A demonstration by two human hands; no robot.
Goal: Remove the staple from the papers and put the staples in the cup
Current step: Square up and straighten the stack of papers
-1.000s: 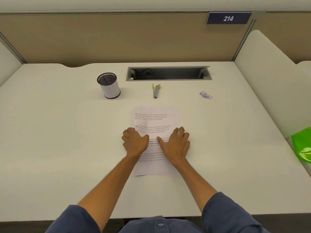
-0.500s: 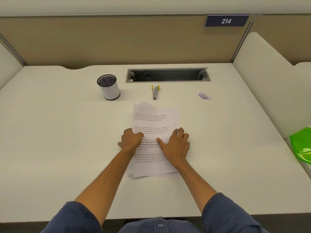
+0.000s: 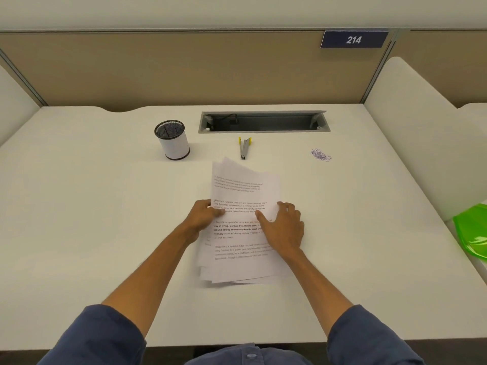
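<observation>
The left hand (image 3: pixel 204 216) pinches the left edge of the papers (image 3: pixel 243 222) in the middle of the worktop (image 3: pixel 92 219), the right hand (image 3: pixel 286 227) presses flat with fingers spread, and next, I think, comes picking up the staple remover (image 3: pixel 244 148) near the cup (image 3: pixel 172 140).

White desk (image 3: pixel 79 206) with tan partition (image 3: pixel 158 69) behind, numbered sign (image 3: pixel 354 39).
</observation>
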